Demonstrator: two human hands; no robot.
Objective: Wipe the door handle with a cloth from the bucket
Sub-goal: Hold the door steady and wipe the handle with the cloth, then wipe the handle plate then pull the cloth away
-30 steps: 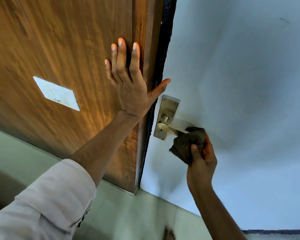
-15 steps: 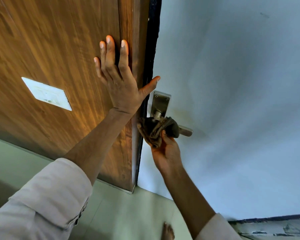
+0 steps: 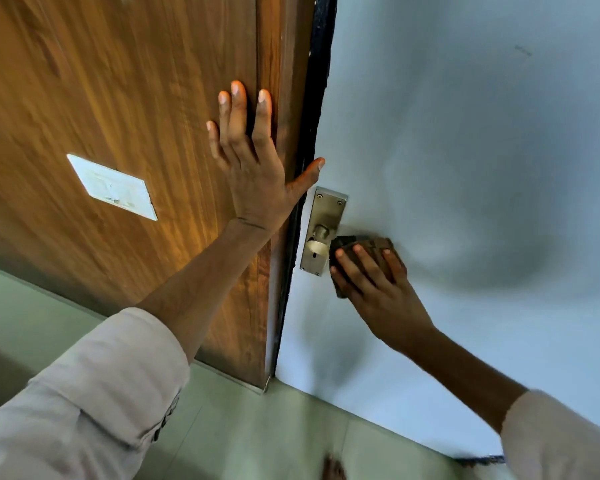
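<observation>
A metal door handle [image 3: 317, 241] on a long backplate [image 3: 327, 209] sits at the left edge of a pale grey door [image 3: 465, 150]. My right hand [image 3: 374, 282] is wrapped over a dark brown cloth [image 3: 361, 243], which covers the lever's outer part just right of the backplate. Only the lever's root and spindle show. My left hand [image 3: 253, 161] lies flat, fingers spread, on the wooden frame panel [image 3: 118, 98], its thumb reaching across the dark gap onto the door's edge. No bucket is in view.
A white switch plate [image 3: 113, 187] is set in the wooden panel left of my left hand. Pale green floor tiles [image 3: 239, 438] run below. A bare foot [image 3: 333, 469] shows at the bottom edge.
My right hand slid the cloth along the lever: from its tip to the root by the backplate, then back out to the right. My left hand stayed pressed flat.
</observation>
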